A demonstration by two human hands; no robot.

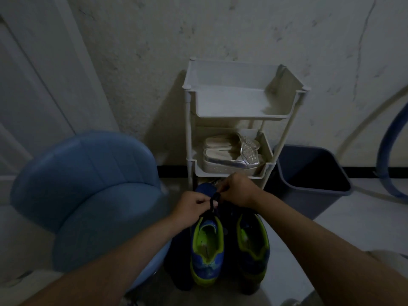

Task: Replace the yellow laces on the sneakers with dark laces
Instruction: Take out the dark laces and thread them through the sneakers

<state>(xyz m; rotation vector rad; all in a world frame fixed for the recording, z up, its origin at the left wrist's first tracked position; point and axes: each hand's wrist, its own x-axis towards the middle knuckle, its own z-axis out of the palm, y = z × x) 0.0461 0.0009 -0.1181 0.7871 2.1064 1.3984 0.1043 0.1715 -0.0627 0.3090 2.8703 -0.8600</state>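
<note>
Two blue sneakers with lime-green lining stand side by side on the floor, heels towards me: the left sneaker (207, 250) and the right sneaker (254, 246). A dark lace (214, 200) runs up from the left sneaker's front. My left hand (194, 208) and my right hand (238, 191) both pinch this lace above the shoe's toe end. The hands hide the lacing area. No yellow lace shows.
A white tiered rack (189, 129) stands against the wall right behind the sneakers, with silver platform sandals (229, 153) on its middle shelf. A blue padded chair (88, 195) sits at the left. A dark bin (309, 180) stands at the right.
</note>
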